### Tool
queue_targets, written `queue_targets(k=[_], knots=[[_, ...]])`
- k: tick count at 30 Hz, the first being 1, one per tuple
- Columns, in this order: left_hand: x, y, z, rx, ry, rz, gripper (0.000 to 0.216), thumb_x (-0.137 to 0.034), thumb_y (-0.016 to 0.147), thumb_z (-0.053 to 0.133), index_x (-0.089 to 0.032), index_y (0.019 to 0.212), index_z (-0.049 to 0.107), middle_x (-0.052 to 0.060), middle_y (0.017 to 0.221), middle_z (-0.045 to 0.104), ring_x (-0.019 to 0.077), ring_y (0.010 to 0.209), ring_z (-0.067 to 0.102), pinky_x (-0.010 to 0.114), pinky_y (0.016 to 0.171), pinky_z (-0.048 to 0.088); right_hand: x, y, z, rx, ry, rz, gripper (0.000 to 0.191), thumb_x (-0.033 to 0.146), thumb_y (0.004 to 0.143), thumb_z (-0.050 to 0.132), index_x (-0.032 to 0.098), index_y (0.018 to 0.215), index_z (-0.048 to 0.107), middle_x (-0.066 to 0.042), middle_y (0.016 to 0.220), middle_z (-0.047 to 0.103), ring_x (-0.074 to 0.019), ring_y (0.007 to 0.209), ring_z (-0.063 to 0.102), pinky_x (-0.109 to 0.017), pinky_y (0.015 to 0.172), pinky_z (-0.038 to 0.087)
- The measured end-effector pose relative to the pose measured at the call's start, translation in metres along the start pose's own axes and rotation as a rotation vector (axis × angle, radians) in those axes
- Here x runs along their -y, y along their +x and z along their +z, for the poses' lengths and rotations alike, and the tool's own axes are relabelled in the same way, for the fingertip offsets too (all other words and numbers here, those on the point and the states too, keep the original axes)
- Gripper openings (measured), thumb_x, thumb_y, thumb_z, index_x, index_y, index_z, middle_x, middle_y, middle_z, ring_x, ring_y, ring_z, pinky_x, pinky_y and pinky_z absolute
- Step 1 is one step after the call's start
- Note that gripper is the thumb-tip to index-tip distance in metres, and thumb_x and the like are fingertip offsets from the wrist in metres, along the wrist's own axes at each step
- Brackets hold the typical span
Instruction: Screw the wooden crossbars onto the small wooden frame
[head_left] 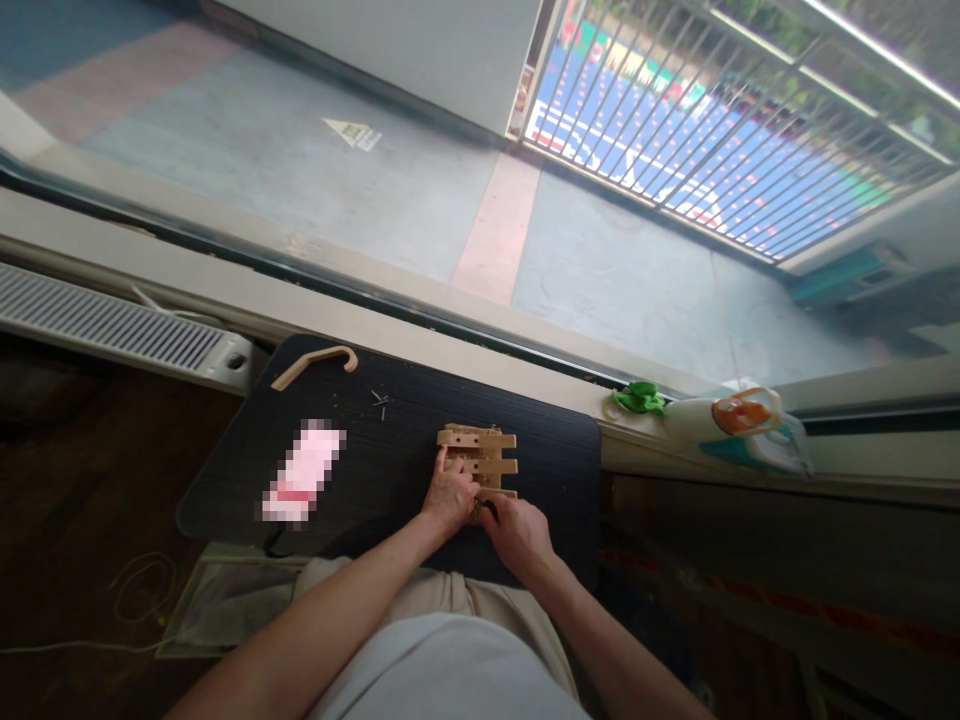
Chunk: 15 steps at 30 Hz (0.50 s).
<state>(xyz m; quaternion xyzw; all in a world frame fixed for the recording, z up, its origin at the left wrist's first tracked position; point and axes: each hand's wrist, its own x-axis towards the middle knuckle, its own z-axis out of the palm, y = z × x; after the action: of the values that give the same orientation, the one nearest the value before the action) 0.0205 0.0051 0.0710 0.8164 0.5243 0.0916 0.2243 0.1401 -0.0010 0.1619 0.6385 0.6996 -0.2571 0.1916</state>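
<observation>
Partly under L grip (pixel 452 496), wood pc (pixel 486 466)

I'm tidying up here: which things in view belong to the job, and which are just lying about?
Belongs:
slatted wooden piece, under the left hand
dark item in the right hand
probably the curved wooden strip and small metal bits

Apparently lying about:
green item
white bottle
pixelated pink item

This looks like a school room: radiator (pixel 112 322), wide window (pixel 405 220), marked blue playground (pixel 600 120) beyond railings (pixel 656 206).
</observation>
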Motion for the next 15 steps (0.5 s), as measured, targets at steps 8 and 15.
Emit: queue_targets(k=[8,15], knots=[[-0.001,0.0,-0.002,0.001,0.006,-0.006,0.016,-0.019,0.074,0.054,-0.023,0.07,0.068,0.004,0.069,0.065,0.0221,0.088,0.048,0.054,0.101,0.011,-0.004,0.0,-0.013,-0.005,-0.016,-0.025,0.028,0.032,0.083,0.039,0.027,0.1,0.061,-0.003,0.089,0.066,-0.0152,0.083,0.06,-0.023,0.067,0.039],[0.0,-0.001,-0.001,-0.001,-0.013,-0.012,0.017,-0.018,0.074,0.052,-0.022,0.07,0.068,0.004,0.069,0.065,0.0219,0.087,0.048,0.054,0.102,0.01,0.006,0.003,-0.013,0.037,-0.202,-0.175,0.028,0.014,0.083,0.036,0.021,0.089,0.062,-0.006,0.087,0.066,-0.016,0.081,0.061,-0.024,0.066,0.041]])
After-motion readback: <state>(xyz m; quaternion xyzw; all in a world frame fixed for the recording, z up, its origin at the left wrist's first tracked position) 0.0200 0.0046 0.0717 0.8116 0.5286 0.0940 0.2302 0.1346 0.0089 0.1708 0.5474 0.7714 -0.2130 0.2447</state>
